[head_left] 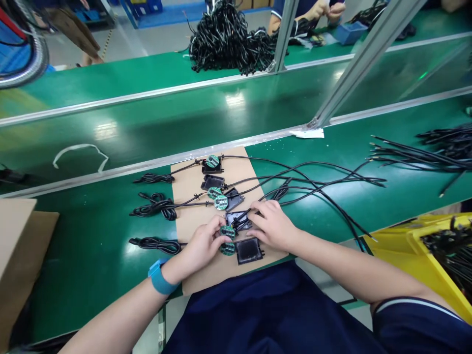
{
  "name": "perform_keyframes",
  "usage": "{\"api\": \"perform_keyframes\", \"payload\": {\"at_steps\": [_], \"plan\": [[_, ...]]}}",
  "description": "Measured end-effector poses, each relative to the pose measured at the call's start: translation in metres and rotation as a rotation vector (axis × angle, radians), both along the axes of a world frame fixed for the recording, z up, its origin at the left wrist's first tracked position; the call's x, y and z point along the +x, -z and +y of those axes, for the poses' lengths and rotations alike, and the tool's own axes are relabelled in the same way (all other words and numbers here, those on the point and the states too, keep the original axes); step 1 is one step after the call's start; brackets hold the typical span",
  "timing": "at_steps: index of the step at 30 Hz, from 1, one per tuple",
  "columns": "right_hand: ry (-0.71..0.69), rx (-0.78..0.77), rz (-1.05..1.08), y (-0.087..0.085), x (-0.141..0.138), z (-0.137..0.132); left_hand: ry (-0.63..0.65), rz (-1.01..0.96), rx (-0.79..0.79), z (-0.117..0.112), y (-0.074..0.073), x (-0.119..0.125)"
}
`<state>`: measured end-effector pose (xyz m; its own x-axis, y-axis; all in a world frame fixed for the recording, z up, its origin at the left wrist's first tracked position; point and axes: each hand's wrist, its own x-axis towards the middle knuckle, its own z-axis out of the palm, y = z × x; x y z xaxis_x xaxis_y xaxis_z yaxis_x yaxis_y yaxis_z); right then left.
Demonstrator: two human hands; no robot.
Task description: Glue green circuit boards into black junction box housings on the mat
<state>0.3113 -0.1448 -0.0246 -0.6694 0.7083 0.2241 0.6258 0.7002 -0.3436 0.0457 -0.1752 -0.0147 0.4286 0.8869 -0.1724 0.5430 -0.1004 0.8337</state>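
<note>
My left hand (202, 247), with a blue band at the wrist, pinches a green circuit board (227, 248) between thumb and fingers. Another green board lies right against that grip. Fingers of my right hand (272, 223) curl round black cables (241, 222) that run over an opened black plastic case (233, 218). Just below lies a black case half (249, 250), close to my right thumb. Farther up the cardboard sheet (201, 268) are more black case halves (213, 182) and green round boards (221, 202) wired to black cables.
Coiled cables (157, 244) lie left of the cardboard. Long cables stretch right toward a cable bundle (450, 147). A yellow bin (409, 246) stands at lower right, a cardboard box (18, 246) at left. Behind the metal rail are a cable heap (228, 39) and a co-worker's hands (326, 11).
</note>
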Motion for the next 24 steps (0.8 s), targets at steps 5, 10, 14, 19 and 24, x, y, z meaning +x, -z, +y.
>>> {"api": "perform_keyframes", "payload": {"at_steps": [5,10,14,19,24], "plan": [[0.025,0.046,0.062,0.009,-0.002,0.001,-0.027,0.057,0.043,-0.002,0.002,0.001],[-0.019,0.150,0.095,-0.008,0.003,0.018,-0.109,-0.127,-0.071,0.013,-0.019,0.001],[-0.117,0.215,-0.061,-0.044,0.018,0.015,-0.234,-0.313,-0.301,0.022,-0.029,0.008],[-0.182,0.013,-0.223,-0.065,0.037,-0.015,-0.289,-0.288,-0.277,0.024,-0.023,0.019],[-0.122,-0.205,-0.228,-0.049,0.042,-0.020,-0.273,-0.342,-0.306,0.021,-0.014,0.023]]}}
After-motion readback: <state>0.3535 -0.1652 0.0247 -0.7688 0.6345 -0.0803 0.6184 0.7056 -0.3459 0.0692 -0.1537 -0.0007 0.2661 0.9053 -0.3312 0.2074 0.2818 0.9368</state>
